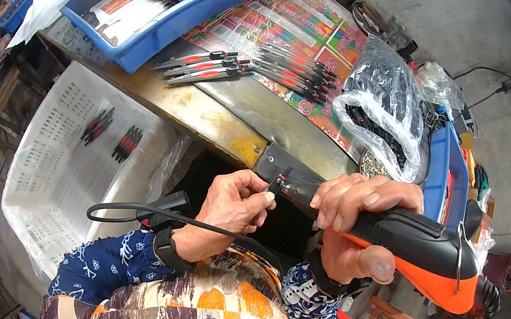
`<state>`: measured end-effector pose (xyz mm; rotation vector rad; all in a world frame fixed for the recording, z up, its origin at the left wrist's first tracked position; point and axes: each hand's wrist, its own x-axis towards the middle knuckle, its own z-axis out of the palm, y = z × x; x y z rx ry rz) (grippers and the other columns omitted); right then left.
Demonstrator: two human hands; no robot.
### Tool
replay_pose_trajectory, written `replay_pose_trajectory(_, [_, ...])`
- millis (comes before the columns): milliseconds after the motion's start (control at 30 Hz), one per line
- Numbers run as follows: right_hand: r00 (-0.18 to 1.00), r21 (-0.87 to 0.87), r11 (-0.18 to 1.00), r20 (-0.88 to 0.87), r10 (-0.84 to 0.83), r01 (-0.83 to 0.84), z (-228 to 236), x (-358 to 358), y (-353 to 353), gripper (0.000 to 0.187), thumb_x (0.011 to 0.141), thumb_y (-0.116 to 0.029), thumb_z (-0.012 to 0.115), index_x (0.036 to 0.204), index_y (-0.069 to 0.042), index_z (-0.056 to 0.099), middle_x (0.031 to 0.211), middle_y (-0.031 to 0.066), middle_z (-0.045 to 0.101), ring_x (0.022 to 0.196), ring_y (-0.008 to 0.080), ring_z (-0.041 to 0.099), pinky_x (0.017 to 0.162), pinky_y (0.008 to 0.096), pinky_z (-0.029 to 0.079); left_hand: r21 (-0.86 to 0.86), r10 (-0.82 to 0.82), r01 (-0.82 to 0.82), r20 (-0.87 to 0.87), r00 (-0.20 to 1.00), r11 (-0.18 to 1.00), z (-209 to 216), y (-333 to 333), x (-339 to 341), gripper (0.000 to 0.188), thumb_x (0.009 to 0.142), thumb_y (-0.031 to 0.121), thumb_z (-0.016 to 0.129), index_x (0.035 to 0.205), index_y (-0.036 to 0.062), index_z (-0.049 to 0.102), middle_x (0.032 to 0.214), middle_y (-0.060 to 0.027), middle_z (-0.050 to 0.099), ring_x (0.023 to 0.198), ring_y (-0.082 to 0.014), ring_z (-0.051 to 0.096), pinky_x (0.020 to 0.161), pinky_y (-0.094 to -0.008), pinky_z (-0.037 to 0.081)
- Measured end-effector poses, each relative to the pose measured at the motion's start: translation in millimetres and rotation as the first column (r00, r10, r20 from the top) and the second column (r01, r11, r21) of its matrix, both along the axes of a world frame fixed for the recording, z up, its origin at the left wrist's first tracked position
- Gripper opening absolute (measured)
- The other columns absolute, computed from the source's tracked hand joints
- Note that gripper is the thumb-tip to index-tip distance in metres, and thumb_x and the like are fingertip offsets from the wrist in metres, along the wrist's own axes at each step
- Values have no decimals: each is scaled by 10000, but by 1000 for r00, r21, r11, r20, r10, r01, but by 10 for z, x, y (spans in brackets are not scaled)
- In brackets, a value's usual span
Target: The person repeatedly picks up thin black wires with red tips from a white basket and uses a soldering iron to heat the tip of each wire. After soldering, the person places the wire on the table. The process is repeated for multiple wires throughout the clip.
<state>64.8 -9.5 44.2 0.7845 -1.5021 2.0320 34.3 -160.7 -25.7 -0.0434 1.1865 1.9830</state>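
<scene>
My right hand (367, 206) is wrapped around a black and orange power screwdriver (429, 258), which lies across in front of me with its nose to the left. My left hand (233, 201) pinches a small black part (275, 184) between thumb and fingertips, right at the tool's tip by the table edge. The fingers mostly cover this part, so its kind is unclear. Beyond my hands, slender black-and-red pieces (206, 66) lie in a loose group, with a neater row of similar pieces (295, 73) beside them.
A blue tray (136, 52) with many such pieces stands at the far left of the table. Lower left is a white plastic basket (33, 186) holding two small bundles. A clear bag (387, 93) of black parts sits at the right, near another blue bin (443, 164). A black cable (206, 223) crosses my left wrist.
</scene>
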Motion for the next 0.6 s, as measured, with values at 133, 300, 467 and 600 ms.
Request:
replay_pose_trajectory(133, [985,134,976,-23,-171,172,16,-17,-53,643,686,-573,688,924,-42,414,602,40,484,472,158,493,513,327,464,-1,8,-8,0,1000,1000,4,9,0,81,863,57,596,884,10,534,763,-69,612,538,-65,489,420,-181,359])
replay_pose_trajectory(300, [989,218,969,55,-134,119,81,-44,-90,635,682,-572,709,906,-55,418,602,25,485,450,140,486,490,310,458,-15,17,-17,30,999,1000,39,9,13,73,861,63,600,866,27,536,709,-27,569,537,-62,480,423,-184,358])
replay_pose_trajectory(467, [994,243,965,31,-107,96,70,-81,-88,645,688,-587,683,926,-52,413,617,27,494,465,140,493,500,313,467,-2,12,-12,69,998,1000,51,8,-3,86,847,64,615,863,34,536,696,-15,553,536,-62,475,422,-186,347])
replay_pose_trajectory(600, [993,203,974,41,-115,105,47,-79,-89,646,697,-593,670,931,-51,407,617,26,491,464,139,491,497,312,468,2,18,-18,92,996,1000,53,12,-6,87,841,60,618,859,35,536,710,-25,568,534,-64,475,419,-188,342])
